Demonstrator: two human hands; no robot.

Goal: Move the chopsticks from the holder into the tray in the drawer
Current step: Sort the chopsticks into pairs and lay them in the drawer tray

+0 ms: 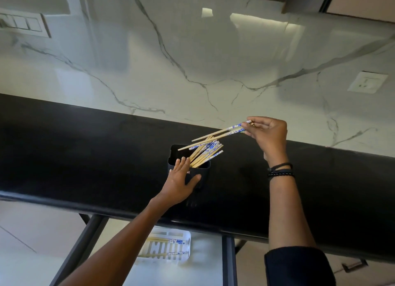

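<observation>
While holder's (203, 172) braced, right (267, 134) pinches chopsticks (215, 135)

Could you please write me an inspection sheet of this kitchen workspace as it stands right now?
Surface: glossy black countertop; the holder stands on it.
Job's things: black square plastic holder holds a bunch of wooden chopsticks with blue-and-white ends; white slotted plastic tray in the open drawer below already contains several chopsticks.
Clutter: nothing seen.
Grips: left hand rests flat against the holder; right hand pinches two lifted chopsticks above it.
Cables: nothing seen.
Surroundings: white veined marble wall, white switch panel, white wall socket.
</observation>
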